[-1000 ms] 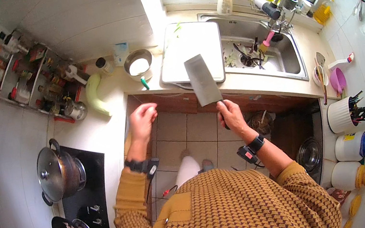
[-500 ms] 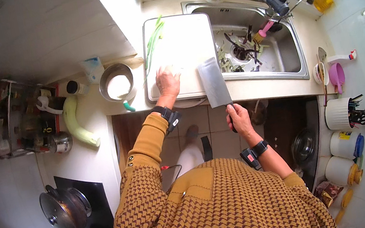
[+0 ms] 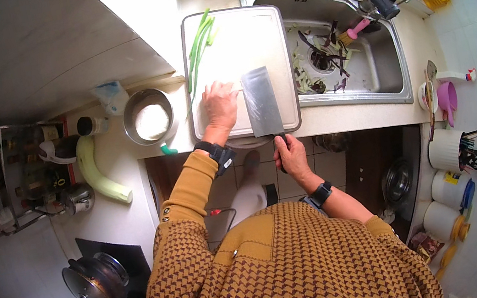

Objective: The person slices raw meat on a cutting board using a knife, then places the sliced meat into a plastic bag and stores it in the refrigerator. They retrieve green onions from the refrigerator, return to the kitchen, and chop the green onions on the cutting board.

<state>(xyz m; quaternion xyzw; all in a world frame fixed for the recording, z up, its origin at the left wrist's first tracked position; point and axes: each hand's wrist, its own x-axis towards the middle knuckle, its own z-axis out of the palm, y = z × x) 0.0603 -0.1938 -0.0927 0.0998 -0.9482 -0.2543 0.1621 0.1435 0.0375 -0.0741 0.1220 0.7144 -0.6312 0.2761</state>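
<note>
My right hand (image 3: 292,155) grips the black handle of a cleaver (image 3: 262,101). Its broad grey blade lies over the right part of a white cutting board (image 3: 251,38), just right of my left hand. On the board's left part, my left hand (image 3: 221,106) is closed with its fingers bent down. Something small and pale shows at those fingertips near the blade, too little of it to name. Green scallion stalks (image 3: 200,49) lie along the board's left side, their lower ends reaching toward my left hand.
Right of the board, a steel sink (image 3: 375,70) holds dark and pale peelings and a pink-handled brush (image 3: 358,29). A metal pot (image 3: 131,126) with something white inside stands at the left, near a long pale green gourd (image 3: 102,176). A lidded pan (image 3: 88,290) sits lower left.
The cleaver has moved left, from the board's right edge to beside my left hand, and its blade stands straighter. My left hand stays closed at about the same spot. The view has shifted slightly.
</note>
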